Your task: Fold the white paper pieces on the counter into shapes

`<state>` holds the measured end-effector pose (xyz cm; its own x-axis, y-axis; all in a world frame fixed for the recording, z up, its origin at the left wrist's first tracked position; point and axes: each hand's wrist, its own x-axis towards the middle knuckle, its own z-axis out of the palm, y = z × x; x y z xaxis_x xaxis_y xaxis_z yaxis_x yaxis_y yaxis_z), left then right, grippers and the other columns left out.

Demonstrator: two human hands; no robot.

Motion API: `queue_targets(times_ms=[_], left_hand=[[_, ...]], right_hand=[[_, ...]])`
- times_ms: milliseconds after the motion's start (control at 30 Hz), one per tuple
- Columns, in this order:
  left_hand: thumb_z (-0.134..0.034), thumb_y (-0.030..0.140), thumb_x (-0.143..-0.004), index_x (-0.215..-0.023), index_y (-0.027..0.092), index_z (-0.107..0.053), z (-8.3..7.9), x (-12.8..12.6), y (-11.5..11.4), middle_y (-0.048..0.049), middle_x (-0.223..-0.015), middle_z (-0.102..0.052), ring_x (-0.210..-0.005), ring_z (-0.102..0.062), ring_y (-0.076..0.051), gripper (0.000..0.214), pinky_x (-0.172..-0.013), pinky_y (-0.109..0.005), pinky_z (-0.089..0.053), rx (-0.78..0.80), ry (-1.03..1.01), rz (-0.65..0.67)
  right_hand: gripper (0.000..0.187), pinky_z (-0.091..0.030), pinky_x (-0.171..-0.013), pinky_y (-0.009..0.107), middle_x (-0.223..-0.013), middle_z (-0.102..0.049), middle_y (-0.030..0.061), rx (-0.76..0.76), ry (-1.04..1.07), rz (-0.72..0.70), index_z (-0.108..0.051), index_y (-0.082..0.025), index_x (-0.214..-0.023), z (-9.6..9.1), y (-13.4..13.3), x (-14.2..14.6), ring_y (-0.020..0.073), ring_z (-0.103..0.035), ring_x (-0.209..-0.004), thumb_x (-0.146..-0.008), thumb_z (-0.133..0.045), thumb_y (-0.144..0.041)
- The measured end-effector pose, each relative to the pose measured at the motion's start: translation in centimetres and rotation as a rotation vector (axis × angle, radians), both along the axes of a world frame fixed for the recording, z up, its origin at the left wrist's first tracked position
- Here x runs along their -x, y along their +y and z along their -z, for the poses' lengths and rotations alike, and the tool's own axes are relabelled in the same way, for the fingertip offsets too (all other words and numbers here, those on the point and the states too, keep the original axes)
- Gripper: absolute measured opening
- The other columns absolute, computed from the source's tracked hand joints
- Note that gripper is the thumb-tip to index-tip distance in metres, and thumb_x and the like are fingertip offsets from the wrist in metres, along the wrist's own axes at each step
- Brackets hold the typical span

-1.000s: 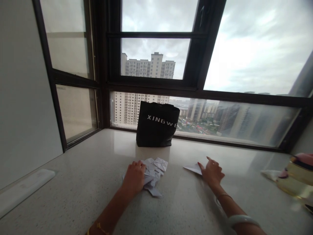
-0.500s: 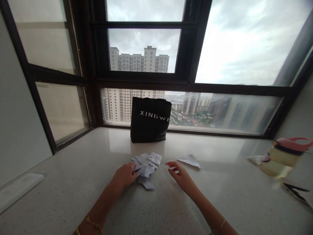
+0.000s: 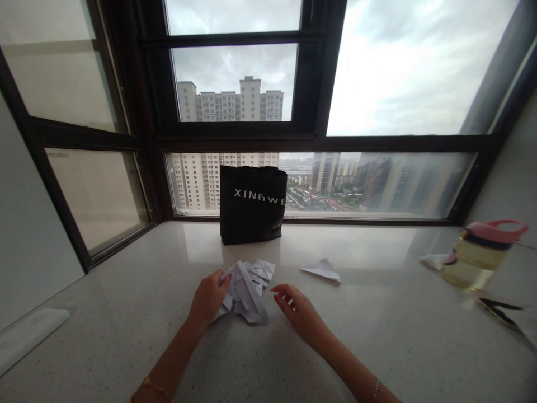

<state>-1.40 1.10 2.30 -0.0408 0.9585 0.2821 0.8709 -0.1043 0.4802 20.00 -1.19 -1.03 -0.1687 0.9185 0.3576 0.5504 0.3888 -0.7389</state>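
Note:
A small heap of folded white paper pieces (image 3: 251, 277) lies on the pale stone sill (image 3: 126, 319) in front of me. My left hand (image 3: 207, 299) grips one folded paper piece (image 3: 247, 294) at the heap's near side and tilts it up off the surface. Just right of the heap hovers my right hand (image 3: 296, 310), fingers spread and curled, holding nothing. A single folded paper plane (image 3: 322, 270) rests alone further right and back.
A black bag with white lettering (image 3: 252, 203) stands against the window. At the right edge are a bottle with a pink lid (image 3: 478, 254) and a dark flat object (image 3: 499, 307). A white flat bar (image 3: 29, 338) lies at the far left.
My right hand left the paper plane and came in beside the heap. My left hand closed on a piece and lifted its edge. The view shifted a little to the right.

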Motion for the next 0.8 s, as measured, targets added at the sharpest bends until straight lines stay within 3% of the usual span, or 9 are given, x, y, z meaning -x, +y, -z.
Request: queue_targets(times_ms=[100,200,267,367,467,533,600,700,800], left_hand=[[-0.041,0.030,-0.080,-0.080,0.015,-0.062,0.5,-1.1,0.0,-0.0067,-0.079,-0.066,-0.074,-0.060,-0.017,0.025,-0.064,-0.022,-0.040,0.033,-0.137,0.143],[-0.043,0.032,-0.078,-0.081,0.015,-0.063,0.9,-1.7,-0.2,-0.0059,-0.078,-0.066,-0.073,-0.061,-0.017,0.026,-0.064,-0.023,-0.041,0.079,-0.205,0.223],[-0.043,0.031,-0.078,-0.084,0.016,-0.062,1.0,-1.1,0.0,-0.0069,-0.079,-0.066,-0.075,-0.060,-0.020,0.025,-0.067,-0.026,-0.041,0.070,-0.173,0.111],[-0.040,0.030,-0.078,-0.091,0.015,-0.060,1.0,0.6,0.9,-0.0095,-0.090,-0.064,-0.085,-0.058,-0.022,0.028,-0.075,-0.031,-0.040,-0.071,-0.214,-0.097],[-0.043,0.039,-0.075,-0.087,0.012,-0.060,0.9,1.6,1.7,-0.0108,-0.096,-0.060,-0.091,-0.055,-0.022,0.035,-0.078,-0.030,-0.040,-0.162,-0.487,-0.108],[-0.046,0.048,-0.070,-0.085,0.011,-0.060,1.0,0.9,1.6,-0.0096,-0.093,-0.061,-0.087,-0.056,-0.022,0.042,-0.074,-0.029,-0.042,-0.111,-0.696,-0.034],[-0.049,0.053,-0.067,-0.087,0.013,-0.058,1.3,-0.8,1.0,-0.0067,-0.089,-0.062,-0.084,-0.056,-0.020,0.046,-0.072,-0.028,-0.043,-0.045,-0.855,0.097],[-0.050,0.054,-0.067,-0.092,0.016,-0.055,2.2,-3.8,-0.4,-0.0036,-0.084,-0.062,-0.079,-0.056,-0.018,0.046,-0.071,-0.027,-0.043,0.055,-0.987,0.313],[-0.054,0.054,-0.065,-0.088,0.016,-0.054,2.8,-5.5,-1.2,-0.0028,-0.079,-0.060,-0.070,-0.054,-0.015,0.044,-0.063,-0.025,-0.042,0.165,-0.970,0.465]], right_hand=[[0.036,-0.043,-0.063,0.027,-0.079,-0.059,0.0022,0.057,-0.003,0.003,-0.049,-0.020,-0.108,0.5,-0.2,0.8,0.0148,-0.055,-0.067,-0.074,-0.052,-0.034],[0.050,-0.042,-0.060,0.025,-0.067,-0.056,-0.0033,0.109,-0.027,-0.004,-0.042,-0.020,-0.116,1.1,-0.3,1.3,0.0133,-0.054,-0.061,-0.068,-0.056,-0.021],[0.050,-0.041,-0.058,0.024,-0.061,-0.053,-0.0055,0.134,-0.045,-0.016,-0.042,-0.020,-0.116,1.4,-0.2,1.3,0.0125,-0.052,-0.057,-0.068,-0.052,-0.014],[0.046,-0.042,-0.058,0.025,-0.064,-0.054,-0.0040,0.128,-0.072,-0.033,-0.045,-0.020,-0.114,1.7,0.0,0.8,0.0131,-0.053,-0.058,-0.069,-0.051,-0.016],[0.042,-0.044,-0.071,0.033,-0.090,-0.058,0.0054,-0.044,-0.073,0.077,-0.048,-0.021,-0.113,1.5,0.1,0.5,0.0182,-0.055,-0.075,-0.072,-0.055,-0.027],[0.041,-0.040,-0.081,0.038,-0.104,-0.055,0.0091,-0.166,-0.058,0.156,-0.050,-0.022,-0.113,1.1,-0.1,0.7,0.0220,-0.052,-0.088,-0.074,-0.054,-0.035],[0.040,-0.038,-0.084,0.040,-0.105,-0.056,0.0085,-0.190,-0.038,0.147,-0.051,-0.023,-0.111,0.7,-0.5,1.3,0.0231,-0.051,-0.091,-0.075,-0.053,-0.040],[0.038,-0.040,-0.078,0.036,-0.096,-0.060,0.0065,-0.088,0.037,0.076,-0.056,-0.022,-0.102,0.3,-0.8,2.0,0.0222,-0.052,-0.086,-0.071,-0.056,-0.044],[0.029,-0.042,-0.065,0.028,-0.078,-0.062,0.0037,0.047,0.172,-0.011,-0.060,-0.017,-0.085,0.0,-0.5,1.8,0.0186,-0.054,-0.073,-0.073,-0.053,-0.042]])
